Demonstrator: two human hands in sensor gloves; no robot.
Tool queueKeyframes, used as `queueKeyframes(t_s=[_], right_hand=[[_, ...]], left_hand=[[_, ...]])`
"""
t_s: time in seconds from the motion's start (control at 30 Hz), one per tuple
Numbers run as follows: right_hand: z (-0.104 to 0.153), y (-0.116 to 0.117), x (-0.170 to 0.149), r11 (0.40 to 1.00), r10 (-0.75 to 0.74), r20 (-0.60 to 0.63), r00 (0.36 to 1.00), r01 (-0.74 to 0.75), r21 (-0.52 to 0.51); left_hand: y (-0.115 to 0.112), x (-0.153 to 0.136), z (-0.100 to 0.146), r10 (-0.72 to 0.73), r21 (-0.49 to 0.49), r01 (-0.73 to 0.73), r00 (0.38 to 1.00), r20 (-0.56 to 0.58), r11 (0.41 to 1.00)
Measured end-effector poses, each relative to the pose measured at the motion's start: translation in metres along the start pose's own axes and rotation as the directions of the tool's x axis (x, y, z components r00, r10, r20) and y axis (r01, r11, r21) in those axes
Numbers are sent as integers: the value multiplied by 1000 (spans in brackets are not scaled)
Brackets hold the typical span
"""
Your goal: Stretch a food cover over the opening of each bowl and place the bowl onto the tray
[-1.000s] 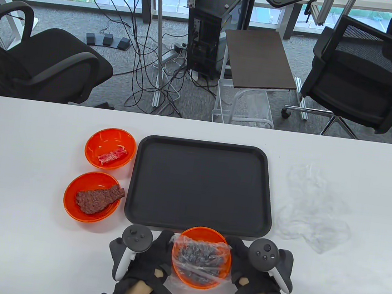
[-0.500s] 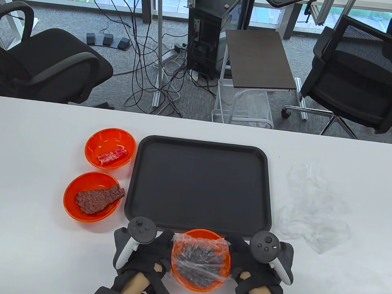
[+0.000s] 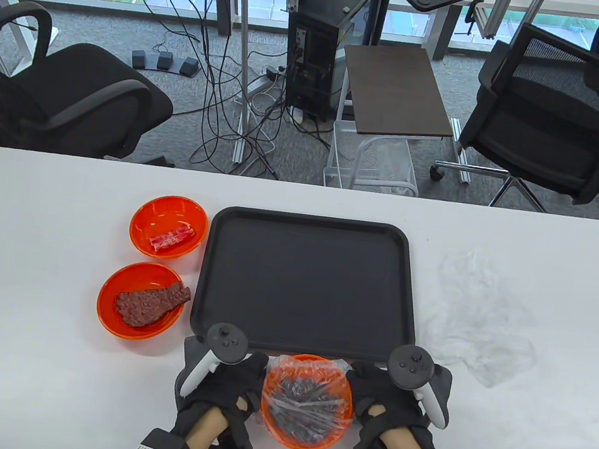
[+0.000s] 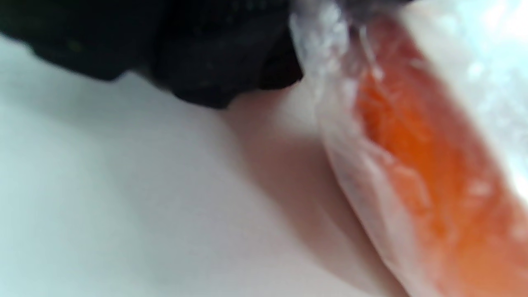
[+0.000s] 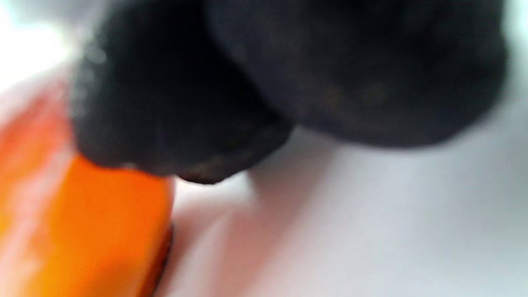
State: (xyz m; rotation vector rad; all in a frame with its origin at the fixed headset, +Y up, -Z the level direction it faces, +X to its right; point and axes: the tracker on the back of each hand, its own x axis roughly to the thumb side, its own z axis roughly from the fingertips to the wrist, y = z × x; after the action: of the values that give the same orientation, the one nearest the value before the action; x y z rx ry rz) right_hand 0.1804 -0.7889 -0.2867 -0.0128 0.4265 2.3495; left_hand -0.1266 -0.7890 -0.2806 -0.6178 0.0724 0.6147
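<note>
With the left hand (image 3: 227, 386) and right hand (image 3: 385, 398) each gripping the clear cover (image 3: 308, 396) at the near bowl (image 3: 274, 414), both needed to pull down evenly past the rim.

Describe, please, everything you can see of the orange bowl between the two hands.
The orange bowl is round, glossy, plastic-looking, and stands upright on the white table just in front of the black tray's near edge. It holds dark, lumpy food. A crinkled clear cover lies over its opening, bunched at the far rim. The left hand and right hand flank it, fingers at its sides.
</note>
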Motion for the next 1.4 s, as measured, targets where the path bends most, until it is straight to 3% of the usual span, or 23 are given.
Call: queueKeyframes(t_s=[0.43,0.7,1.1,1.4], right_hand=[[-10,2,1,998,-38,-19,999,39,57],[-9,2,3,999,-18,-40,999,20,40],[9,-8,10,985,165,-129,978,-169,-22],[18,-23,0,995,100,-178,979,-96,31]], left_hand=[[9,1,-10,-12,4,12,1000,4,1000],[9,1,-10,11,34,-11,1000,-7,999],[7,-8,-5,68,57,-71,996,57,996],[8,-18,0,133,22,-136,986,101,990]])
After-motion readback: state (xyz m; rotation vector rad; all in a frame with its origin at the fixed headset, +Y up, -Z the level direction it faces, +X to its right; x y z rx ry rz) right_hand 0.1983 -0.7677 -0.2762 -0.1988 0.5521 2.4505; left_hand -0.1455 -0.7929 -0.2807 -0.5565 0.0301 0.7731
